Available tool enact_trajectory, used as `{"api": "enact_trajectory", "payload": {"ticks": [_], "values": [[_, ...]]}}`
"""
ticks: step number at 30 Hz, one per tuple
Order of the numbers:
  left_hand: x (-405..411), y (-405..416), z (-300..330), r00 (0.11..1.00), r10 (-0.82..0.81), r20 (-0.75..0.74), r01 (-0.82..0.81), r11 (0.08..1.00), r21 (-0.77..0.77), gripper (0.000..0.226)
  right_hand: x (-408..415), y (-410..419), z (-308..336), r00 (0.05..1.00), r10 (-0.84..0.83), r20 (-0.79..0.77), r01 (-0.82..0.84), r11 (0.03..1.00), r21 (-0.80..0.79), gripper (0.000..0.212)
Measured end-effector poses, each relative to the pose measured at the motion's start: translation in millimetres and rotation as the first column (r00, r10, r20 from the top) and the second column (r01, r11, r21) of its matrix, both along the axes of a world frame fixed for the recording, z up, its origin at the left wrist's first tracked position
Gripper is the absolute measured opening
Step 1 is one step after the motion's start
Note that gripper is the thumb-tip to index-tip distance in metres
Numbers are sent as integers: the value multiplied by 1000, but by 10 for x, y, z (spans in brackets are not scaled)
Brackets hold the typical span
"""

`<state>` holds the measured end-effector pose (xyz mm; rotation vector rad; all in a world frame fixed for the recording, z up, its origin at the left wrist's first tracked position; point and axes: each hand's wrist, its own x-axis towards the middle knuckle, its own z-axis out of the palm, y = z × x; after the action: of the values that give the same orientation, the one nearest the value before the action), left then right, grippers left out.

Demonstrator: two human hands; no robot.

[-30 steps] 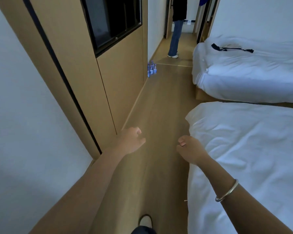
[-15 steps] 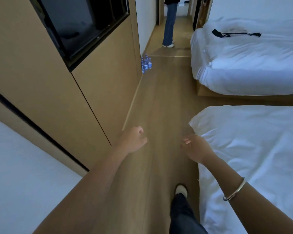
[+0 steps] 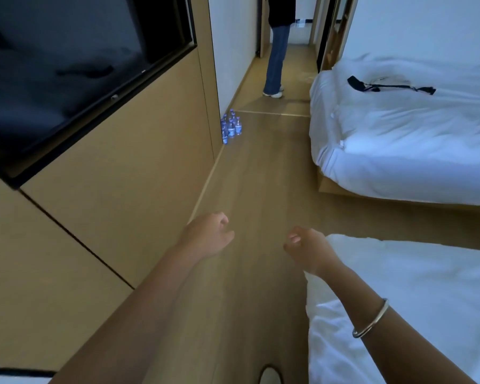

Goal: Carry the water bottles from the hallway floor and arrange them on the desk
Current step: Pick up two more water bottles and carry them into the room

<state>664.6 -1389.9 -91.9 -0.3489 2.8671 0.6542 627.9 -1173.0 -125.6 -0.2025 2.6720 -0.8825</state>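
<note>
Bare and empty, the left hand [image 3: 209, 236] and the right hand [image 3: 311, 250] reach forward over the wooden floor [image 3: 261, 176], each grip loosely curled with fingers apart around nothing. A metal bangle [image 3: 372, 318] circles the right wrist above the near bed [image 3: 413, 300]. Well ahead, the water bottles [image 3: 230, 128] stand clustered on the floor against the wall panel's [image 3: 139, 162] far corner, just short of a standing person's legs [image 3: 276, 59].

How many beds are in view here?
2. The near bed lies at lower right beside the right hand; the far bed lies beyond it, across a floor gap. Both are cut off by the frame.
</note>
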Motion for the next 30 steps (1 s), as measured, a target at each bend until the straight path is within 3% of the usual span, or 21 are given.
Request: {"api": "enact_trajectory", "payload": {"ticks": [10,18,30], "values": [[-1574,-222,-92,1000,13,25,-11,997,-78,36,-1670,-131,-149,997,73,14,-73,996,46,35],[-3187,-626,-298,999,12,31,-11,999,-50,37,-3277,-548,-248,999,52,-1,-52,998,27,29],[-5643,-1226,-301,999,0,46,0,1000,4,38,-5555,-1147,-202,999,40,17,-40,999,23,35]]}}
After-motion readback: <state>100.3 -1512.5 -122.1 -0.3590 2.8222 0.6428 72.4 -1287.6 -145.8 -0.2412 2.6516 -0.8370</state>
